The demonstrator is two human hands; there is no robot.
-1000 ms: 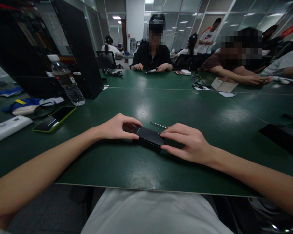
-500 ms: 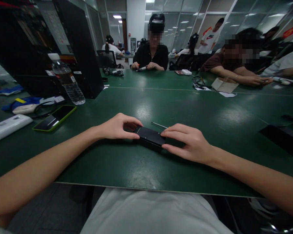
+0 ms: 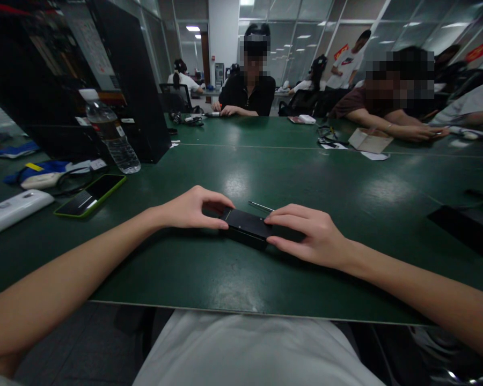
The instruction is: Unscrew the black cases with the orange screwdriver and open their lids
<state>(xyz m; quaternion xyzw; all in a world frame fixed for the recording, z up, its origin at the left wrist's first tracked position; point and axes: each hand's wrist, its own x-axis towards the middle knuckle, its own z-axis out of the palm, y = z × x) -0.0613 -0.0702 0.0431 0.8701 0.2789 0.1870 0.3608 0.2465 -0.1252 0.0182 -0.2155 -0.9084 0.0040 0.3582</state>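
Note:
A black rectangular box (image 3: 247, 224) lies on the green table (image 3: 177, 273) in front of me. My left hand (image 3: 195, 209) grips its left end between thumb and fingers. At the right end, my right hand (image 3: 312, 233) holds the box with thumb and fingertips. A thin metal rod (image 3: 261, 206) sticks out beyond the right fingers, behind the box; its other end is hidden by that hand.
On the left are a phone (image 3: 92, 195), a water bottle (image 3: 111, 131), a white power strip (image 3: 14, 212) and a black cabinet (image 3: 134, 80). A dark object (image 3: 465, 228) lies at right. People sit across the table, near a small beige box (image 3: 370, 140).
My hands and the black box have hardly moved. The person across the table has shifted their hands to the left.

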